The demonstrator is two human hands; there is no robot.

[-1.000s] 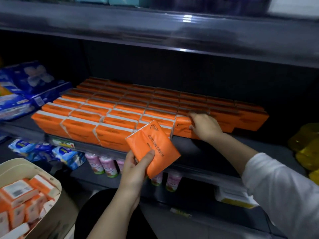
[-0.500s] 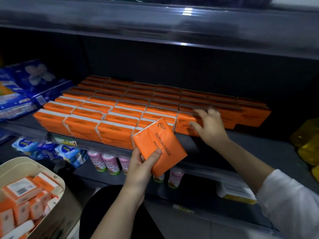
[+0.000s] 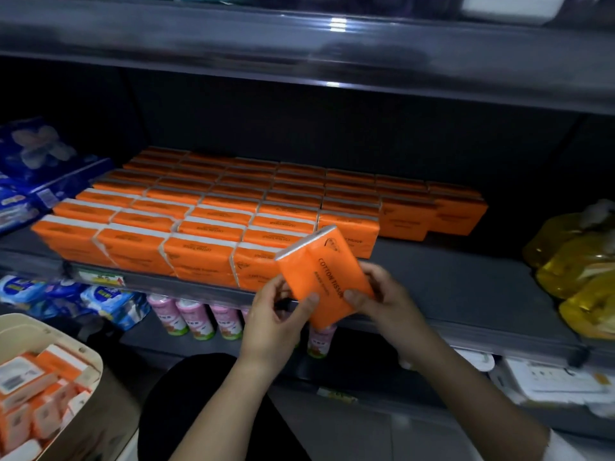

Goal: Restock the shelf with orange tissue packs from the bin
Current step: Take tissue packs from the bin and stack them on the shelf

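- Orange tissue pack [image 3: 322,276]: flat rectangular block, glossy plastic wrap, white edge strip, black "COTTON TISSUE" print; held tilted in the air just in front of the shelf [image 3: 449,287] edge.
- Shelf: dark grey, smooth, dimly lit; rows of matching orange packs [image 3: 206,221] fill its left part, right part bare.
- Beige bin [image 3: 50,347], low left of the shelf, holds loose orange-white packs.
- Left hand [image 3: 278,314]: fingers clamped on the held pack's lower left edge, thumb on its face.
- Right hand [image 3: 382,297]: fingers closed on its right side.
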